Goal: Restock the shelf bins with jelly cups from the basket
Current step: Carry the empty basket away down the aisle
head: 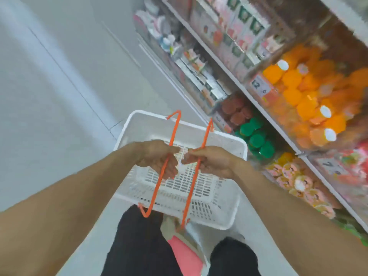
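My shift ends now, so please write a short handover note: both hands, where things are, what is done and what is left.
Left hand grips the left orange handle; right hand grips the right orange handle.
The white basket hangs between them, beside the shelf; no jelly cups show in it.
The shelf bins hold orange jelly cups, green ones and brown ones.
Done: the basket looks emptied.
Left: probably only putting the basket away.

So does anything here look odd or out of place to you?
One thing: the white basket shows only its bare slotted bottom, no jelly cups, though restocking draws from it. The left hand and right hand each grip an orange handle. Nothing looks spilled or broken, but the shelves are blurred.
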